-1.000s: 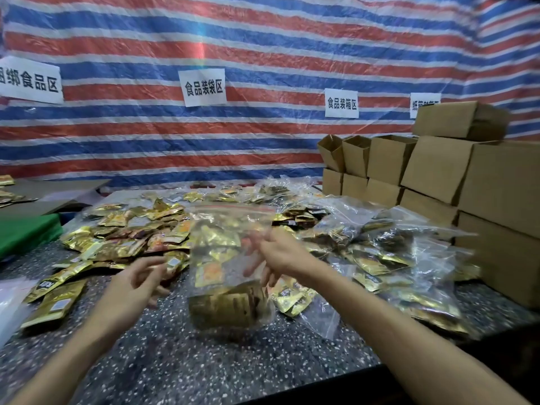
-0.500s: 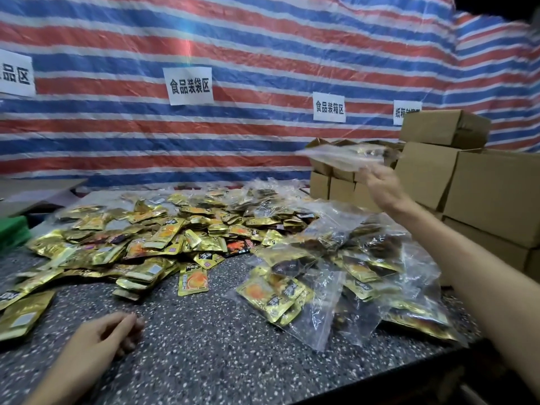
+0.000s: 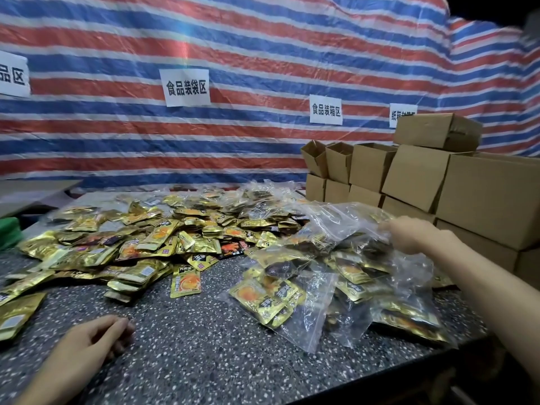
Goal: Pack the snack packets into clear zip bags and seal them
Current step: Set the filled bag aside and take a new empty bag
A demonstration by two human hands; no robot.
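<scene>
Left hand: resting on the speckled table at the near left, fingers hanging loosely curled, holding nothing.
Lone packet: lying flat ahead and right of the left hand, long axis running away from the person.
Filled bags: piling up on the right side, packets showing through the plastic.
Packet heap: sprawling loose across the left and middle, beyond the left hand.
Right hand: reaching over the pile, fingers bending onto the top bag; pinching or merely resting, cannot tell.
Nearer hand: the left is looking better placed for the loose packets, probably.
Boxes: standing stacked at the far right.
</scene>
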